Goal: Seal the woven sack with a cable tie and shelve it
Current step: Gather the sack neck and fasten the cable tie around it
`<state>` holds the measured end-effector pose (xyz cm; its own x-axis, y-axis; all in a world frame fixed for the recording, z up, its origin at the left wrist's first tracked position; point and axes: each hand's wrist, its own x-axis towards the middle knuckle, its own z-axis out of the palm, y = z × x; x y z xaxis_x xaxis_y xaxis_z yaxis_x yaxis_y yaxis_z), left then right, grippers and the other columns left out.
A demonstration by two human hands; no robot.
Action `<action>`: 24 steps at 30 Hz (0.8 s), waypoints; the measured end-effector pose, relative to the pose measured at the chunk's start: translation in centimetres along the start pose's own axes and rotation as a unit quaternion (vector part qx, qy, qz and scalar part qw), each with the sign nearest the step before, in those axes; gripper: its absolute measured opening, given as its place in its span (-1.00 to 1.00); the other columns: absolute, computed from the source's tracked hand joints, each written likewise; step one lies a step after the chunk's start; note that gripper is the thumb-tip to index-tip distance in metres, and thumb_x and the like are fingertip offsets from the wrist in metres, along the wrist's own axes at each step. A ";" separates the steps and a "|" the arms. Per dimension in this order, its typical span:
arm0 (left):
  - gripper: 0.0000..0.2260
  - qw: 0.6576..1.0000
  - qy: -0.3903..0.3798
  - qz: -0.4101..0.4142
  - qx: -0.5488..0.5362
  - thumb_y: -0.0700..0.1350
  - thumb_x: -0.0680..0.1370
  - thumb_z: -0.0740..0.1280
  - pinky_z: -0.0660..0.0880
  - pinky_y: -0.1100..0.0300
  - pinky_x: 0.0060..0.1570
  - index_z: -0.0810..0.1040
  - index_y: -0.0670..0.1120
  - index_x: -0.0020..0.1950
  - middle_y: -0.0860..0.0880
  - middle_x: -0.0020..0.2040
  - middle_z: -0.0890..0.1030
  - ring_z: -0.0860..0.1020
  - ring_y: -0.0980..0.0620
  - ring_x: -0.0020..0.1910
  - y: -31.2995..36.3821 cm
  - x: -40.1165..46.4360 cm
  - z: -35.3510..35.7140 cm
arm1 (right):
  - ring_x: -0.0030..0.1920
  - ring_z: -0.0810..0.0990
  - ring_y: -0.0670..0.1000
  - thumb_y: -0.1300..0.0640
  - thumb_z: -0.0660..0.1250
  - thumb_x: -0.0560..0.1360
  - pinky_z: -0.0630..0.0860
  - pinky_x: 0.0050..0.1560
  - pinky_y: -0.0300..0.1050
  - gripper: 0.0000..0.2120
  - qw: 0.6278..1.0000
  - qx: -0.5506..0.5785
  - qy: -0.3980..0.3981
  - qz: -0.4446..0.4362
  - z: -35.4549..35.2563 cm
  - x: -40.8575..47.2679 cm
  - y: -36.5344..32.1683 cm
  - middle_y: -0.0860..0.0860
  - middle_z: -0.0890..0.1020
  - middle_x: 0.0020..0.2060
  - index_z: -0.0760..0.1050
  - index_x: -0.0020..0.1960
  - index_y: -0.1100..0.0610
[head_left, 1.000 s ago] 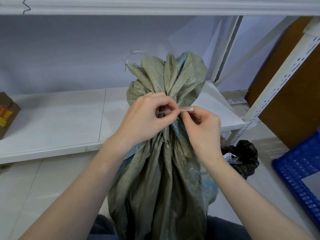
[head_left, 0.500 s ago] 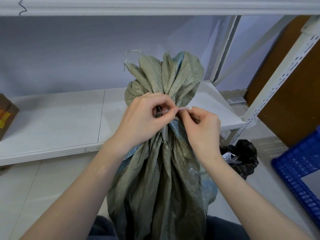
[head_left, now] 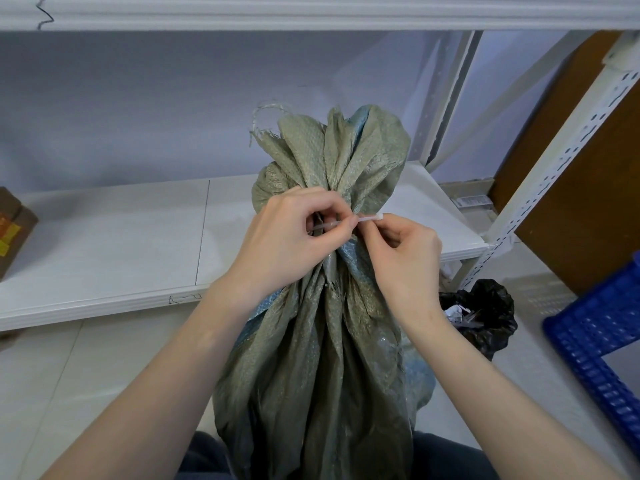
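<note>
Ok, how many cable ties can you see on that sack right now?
1. A pale cable tie runs across the gathered neck of the woven sack, pinched between the left hand and right hand. The hands could hide others.

Sack: coarse woven plastic cloth, dull olive-grey with bluish patches — frayed threads at the gathered top.
Cable tie: thin, smooth, translucent white plastic, at the sack's neck.
Shelf board behind the sack: smooth matt white.
Upright right of the sack: white-painted perforated metal.
Bin bag right of the sack: glossy, crinkled black plastic.
Crate right of the sack — blue perforated plastic.
</note>
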<state>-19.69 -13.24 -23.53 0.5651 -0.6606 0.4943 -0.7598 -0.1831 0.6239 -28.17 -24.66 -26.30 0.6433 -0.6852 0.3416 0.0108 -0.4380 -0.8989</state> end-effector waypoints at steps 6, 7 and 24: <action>-0.90 1.000 -0.001 -0.006 0.004 0.00 0.46 0.34 0.46 0.05 -0.22 0.60 0.02 -0.20 0.06 -0.28 0.59 0.51 0.05 -0.21 -0.1 0.0 0.0 | -0.19 0.63 0.15 0.14 0.31 0.48 0.55 -0.12 0.12 -0.85 1.000 -0.003 -0.004 -0.005 0.2 -0.1 0.0 0.06 0.70 -0.33 0.65 -0.18 0.10; -0.90 1.000 -0.001 -0.006 0.004 0.00 0.46 0.34 0.47 0.04 -0.21 0.60 0.03 -0.20 0.06 -0.27 0.60 0.51 0.04 -0.21 -0.1 0.0 0.0 | -0.20 0.63 0.15 0.14 0.31 0.48 0.55 -0.13 0.11 -0.84 1.000 -0.004 -0.006 -0.006 0.1 -0.1 0.0 0.06 0.70 -0.33 0.66 -0.17 0.12; -0.91 0.999 0.030 -0.013 -0.007 -0.01 0.45 0.43 0.49 0.01 -0.19 0.67 0.09 -0.07 0.13 -0.29 0.60 0.48 0.08 -0.28 -0.1 0.1 -0.1 | -0.40 0.40 0.00 0.08 0.08 0.51 0.30 -0.32 -0.06 -0.64 0.998 -0.001 -0.046 -0.045 -0.6 0.1 -0.1 0.12 0.47 -0.50 0.55 -0.23 0.25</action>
<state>-19.53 -13.20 -23.52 0.6027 -0.6106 0.5137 -0.7407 -0.1886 0.6448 -28.55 -24.99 -26.03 0.7079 -0.5862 0.3940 0.0701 -0.4967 -0.8651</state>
